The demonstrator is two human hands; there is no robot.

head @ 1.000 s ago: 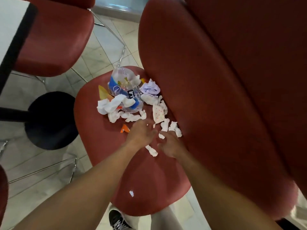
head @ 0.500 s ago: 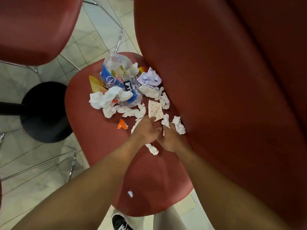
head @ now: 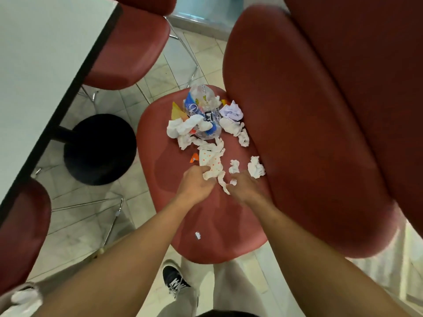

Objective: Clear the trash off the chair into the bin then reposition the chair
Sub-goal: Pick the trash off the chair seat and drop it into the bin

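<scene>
On the red padded chair seat [head: 174, 186], the left hand [head: 197, 186] grips a white crumpled napkin with orange dots [head: 211, 164]. The right hand [head: 246, 187] has curled fingers touching a small white paper scrap [head: 233, 181]. More crumpled white tissues [head: 183, 128] and a clear plastic wrapper [head: 202, 106] lie toward the seat's far edge.

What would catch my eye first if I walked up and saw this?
Most striking is the heap of crumpled white tissues and a clear plastic bag littering the red chair seat. At the near edge of the heap, the left hand grips a dotted paper napkin, with the right hand beside it. A lone white scrap lies nearer the seat's front.
</scene>
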